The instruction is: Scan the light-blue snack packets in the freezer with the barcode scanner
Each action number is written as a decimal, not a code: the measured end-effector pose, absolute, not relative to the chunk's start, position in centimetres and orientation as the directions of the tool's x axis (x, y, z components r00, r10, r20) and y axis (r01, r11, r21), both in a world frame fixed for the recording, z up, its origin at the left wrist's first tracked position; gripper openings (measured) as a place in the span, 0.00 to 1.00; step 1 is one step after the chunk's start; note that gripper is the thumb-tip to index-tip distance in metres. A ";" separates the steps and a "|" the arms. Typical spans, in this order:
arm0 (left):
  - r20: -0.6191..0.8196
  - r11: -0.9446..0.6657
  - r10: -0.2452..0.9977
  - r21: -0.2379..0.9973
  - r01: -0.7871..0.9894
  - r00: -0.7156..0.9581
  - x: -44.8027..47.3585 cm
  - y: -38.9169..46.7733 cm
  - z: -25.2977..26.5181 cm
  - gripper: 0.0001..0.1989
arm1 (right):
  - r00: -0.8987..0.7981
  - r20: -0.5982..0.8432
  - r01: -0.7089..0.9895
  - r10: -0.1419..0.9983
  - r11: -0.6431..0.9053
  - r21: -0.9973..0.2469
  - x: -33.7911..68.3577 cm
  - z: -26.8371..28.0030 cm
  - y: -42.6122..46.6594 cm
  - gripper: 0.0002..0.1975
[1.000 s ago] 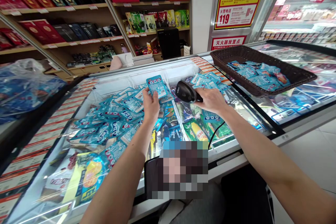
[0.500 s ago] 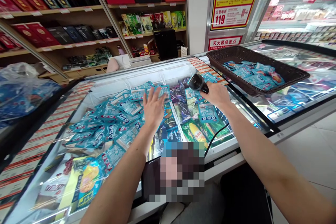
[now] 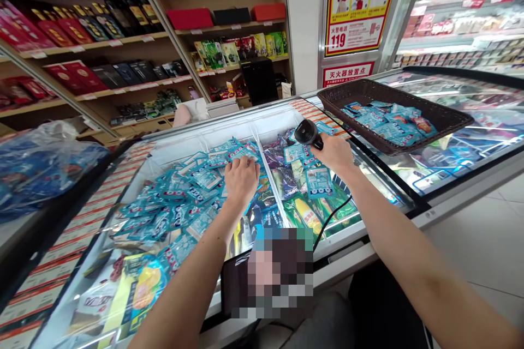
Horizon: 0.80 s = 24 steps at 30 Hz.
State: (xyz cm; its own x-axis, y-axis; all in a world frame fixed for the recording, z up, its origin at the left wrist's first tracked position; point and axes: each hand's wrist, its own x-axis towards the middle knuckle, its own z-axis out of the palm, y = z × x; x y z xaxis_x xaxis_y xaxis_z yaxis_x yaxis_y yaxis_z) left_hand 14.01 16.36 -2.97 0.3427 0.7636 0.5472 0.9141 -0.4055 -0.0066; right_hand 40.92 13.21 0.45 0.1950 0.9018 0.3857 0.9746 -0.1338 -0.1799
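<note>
In the freezer chest, my left hand (image 3: 241,179) rests at the upper edge of a heap of blue ice cream packets (image 3: 202,177). Its fingers curl down over one blue packet (image 3: 246,151), and the fingertips are partly hidden. My right hand (image 3: 334,154) is wrapped round the handle of a black barcode scanner (image 3: 307,132), held over the neighbouring compartment with its head tipped to the left. A black cable runs down from that hand. Beneath the scanner, a few blue packets (image 3: 320,182) lie on purple and green ice cream packets (image 3: 303,212).
A brown woven basket (image 3: 454,120) with several blue packets stands on the freezer glass to the right. A white divider (image 3: 268,172) splits the compartments. A phone-like screen, partly blurred out, sits at the front rim. Shelves of boxes and bottles (image 3: 126,5) stand behind.
My left hand's spread fingers have curled down onto the packets. The right hand keeps the scanner in nearly the same place. The whole view has shifted slightly.
</note>
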 end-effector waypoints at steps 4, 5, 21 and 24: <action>0.475 -0.402 0.794 -0.061 0.914 0.381 14.2 16.5 -1.8 0.20 | 0.199 0.377 0.969 0.904 -0.124 -0.213 41.1 0.6 13.1 0.22; 0.462 -0.407 0.798 -0.060 0.911 0.387 14.4 16.5 -1.4 0.20 | 0.196 0.378 0.968 0.905 -0.117 -0.222 41.2 0.6 13.1 0.22; 0.217 -0.425 0.894 0.134 0.895 0.392 25.0 10.7 -1.7 0.41 | 0.216 0.405 0.950 0.888 -0.095 -0.299 41.3 0.7 12.7 0.23; 0.161 -0.418 0.904 0.141 0.898 0.396 24.2 11.4 -1.7 0.35 | 0.204 0.416 0.951 0.886 -0.079 -0.298 41.2 0.7 12.6 0.22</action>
State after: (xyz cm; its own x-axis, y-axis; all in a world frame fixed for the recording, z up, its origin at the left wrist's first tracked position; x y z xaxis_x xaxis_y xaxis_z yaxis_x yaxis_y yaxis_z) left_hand 24.22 11.43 -1.67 0.3958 0.9042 0.1607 0.8976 -0.4179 0.1405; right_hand 41.23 12.57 0.70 0.2041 0.8863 0.4158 0.9512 -0.0791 -0.2982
